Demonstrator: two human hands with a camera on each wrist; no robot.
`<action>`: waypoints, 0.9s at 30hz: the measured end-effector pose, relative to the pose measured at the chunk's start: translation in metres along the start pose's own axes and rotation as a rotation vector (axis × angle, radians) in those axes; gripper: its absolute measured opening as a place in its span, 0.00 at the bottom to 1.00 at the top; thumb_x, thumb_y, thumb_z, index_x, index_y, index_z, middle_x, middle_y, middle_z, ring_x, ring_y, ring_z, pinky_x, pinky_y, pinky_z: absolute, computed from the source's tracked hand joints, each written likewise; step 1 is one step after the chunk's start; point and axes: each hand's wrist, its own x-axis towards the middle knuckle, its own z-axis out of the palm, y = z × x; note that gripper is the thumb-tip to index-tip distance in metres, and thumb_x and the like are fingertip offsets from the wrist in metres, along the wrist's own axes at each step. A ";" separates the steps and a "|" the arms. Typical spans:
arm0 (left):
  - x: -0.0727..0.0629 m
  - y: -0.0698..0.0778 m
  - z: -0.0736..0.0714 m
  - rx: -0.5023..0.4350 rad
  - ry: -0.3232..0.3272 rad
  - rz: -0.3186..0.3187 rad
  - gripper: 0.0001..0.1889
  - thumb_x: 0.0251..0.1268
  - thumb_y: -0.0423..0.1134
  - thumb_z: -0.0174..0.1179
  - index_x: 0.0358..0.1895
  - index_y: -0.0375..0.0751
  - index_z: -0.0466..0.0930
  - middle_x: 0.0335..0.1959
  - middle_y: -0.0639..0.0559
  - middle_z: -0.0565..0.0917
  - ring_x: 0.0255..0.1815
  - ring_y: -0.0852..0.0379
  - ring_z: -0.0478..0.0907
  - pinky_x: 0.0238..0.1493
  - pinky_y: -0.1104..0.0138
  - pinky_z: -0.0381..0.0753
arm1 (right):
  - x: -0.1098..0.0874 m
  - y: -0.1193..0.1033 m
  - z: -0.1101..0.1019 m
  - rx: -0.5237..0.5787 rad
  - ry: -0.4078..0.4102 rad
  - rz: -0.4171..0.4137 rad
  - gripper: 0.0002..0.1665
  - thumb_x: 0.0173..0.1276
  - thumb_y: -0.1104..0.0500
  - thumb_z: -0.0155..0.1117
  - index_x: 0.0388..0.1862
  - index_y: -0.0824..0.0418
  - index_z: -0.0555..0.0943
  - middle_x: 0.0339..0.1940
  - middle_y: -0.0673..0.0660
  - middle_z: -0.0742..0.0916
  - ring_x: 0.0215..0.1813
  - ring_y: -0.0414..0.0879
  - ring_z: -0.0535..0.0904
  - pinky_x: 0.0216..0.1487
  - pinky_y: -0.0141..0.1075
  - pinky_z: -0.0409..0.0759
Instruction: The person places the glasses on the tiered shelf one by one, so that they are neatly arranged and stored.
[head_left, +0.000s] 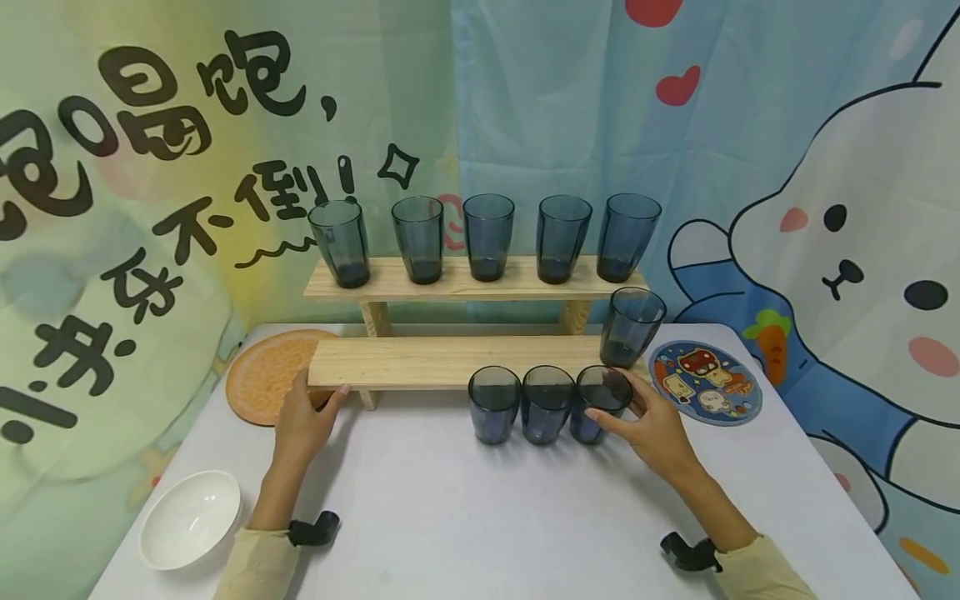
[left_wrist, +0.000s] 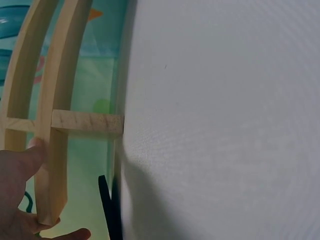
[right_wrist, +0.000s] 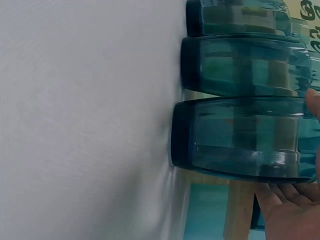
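Observation:
My left hand [head_left: 303, 421] grips the left end of the lower board of a two-step wooden rack [head_left: 450, 363], thumb at its front edge. With thumb and fingers on either side near the rim, my right hand [head_left: 656, 429] holds a blue-tinted drinking glass [head_left: 592, 408]. That glass is upright on the table, at the right end of a row with two like it, a middle glass [head_left: 546, 408] and a left glass [head_left: 494, 408]. One more glass [head_left: 630, 329] stands at the right end of the lower board. Several others, such as this glass [head_left: 489, 237], line the upper board.
A white bowl [head_left: 191, 521] sits at the table's left front. An orange-slice mat [head_left: 251, 379] lies partly behind the rack's left end, and a round blue cartoon mat [head_left: 705, 383] lies to its right. A printed curtain [head_left: 525, 100] hangs behind the white table [head_left: 487, 525].

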 end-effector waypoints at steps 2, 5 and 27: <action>0.000 0.001 0.000 -0.001 -0.004 -0.010 0.43 0.79 0.53 0.61 0.81 0.26 0.53 0.75 0.21 0.67 0.77 0.25 0.63 0.75 0.34 0.62 | 0.000 -0.003 -0.004 -0.014 -0.006 0.015 0.52 0.67 0.47 0.79 0.82 0.62 0.65 0.79 0.68 0.73 0.79 0.63 0.70 0.73 0.34 0.69; -0.001 0.002 0.001 0.002 -0.006 -0.020 0.43 0.79 0.53 0.61 0.81 0.27 0.52 0.75 0.22 0.66 0.78 0.25 0.62 0.75 0.34 0.61 | 0.000 -0.012 -0.011 -0.032 -0.006 0.046 0.54 0.67 0.45 0.79 0.83 0.63 0.63 0.79 0.69 0.72 0.80 0.64 0.68 0.73 0.40 0.68; -0.001 0.002 0.001 0.004 -0.019 -0.022 0.44 0.80 0.52 0.60 0.82 0.27 0.50 0.76 0.22 0.65 0.78 0.26 0.62 0.76 0.35 0.61 | 0.051 -0.095 -0.034 -0.065 0.055 -0.071 0.50 0.68 0.44 0.78 0.81 0.59 0.67 0.69 0.66 0.82 0.71 0.60 0.79 0.70 0.53 0.78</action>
